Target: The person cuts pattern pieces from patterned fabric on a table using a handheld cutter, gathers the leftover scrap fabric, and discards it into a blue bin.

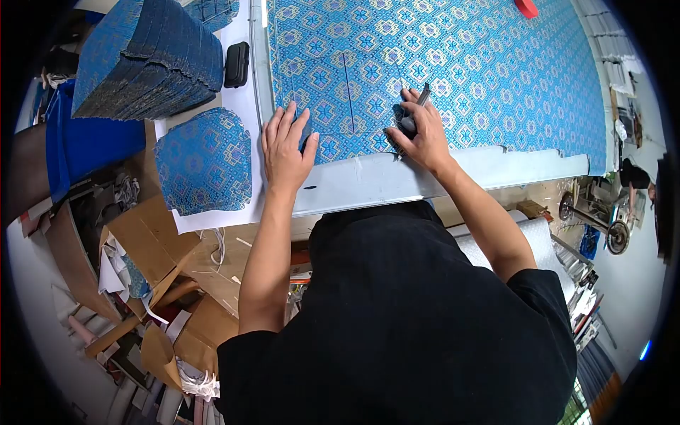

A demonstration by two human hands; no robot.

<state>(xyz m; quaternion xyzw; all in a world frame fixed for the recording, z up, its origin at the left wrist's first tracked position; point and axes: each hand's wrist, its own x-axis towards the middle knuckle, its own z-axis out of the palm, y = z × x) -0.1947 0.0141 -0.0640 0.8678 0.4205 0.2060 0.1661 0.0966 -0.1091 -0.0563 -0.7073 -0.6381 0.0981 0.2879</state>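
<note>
Blue patterned fabric (368, 42) is spread over the table, with a dark straight line (348, 92) running between my hands. My left hand (286, 147) lies flat near the fabric's left front corner, its fingers stretched out. A dark grey hand tool (407, 125) sits in my right hand (428, 136), close to the front edge of the fabric. The fingers curl around this tool and cover much of it, so its exact kind cannot be made out. One slim end of it points up past the index finger.
A tall stack of cut fabric pieces (152, 60) stands at the upper left. Beside it lie a black case (236, 65) and a rounded fabric piece (205, 163) on white paper. A red roll (526, 8) rests at the far right. Cardboard boxes (152, 244) fill the floor at left.
</note>
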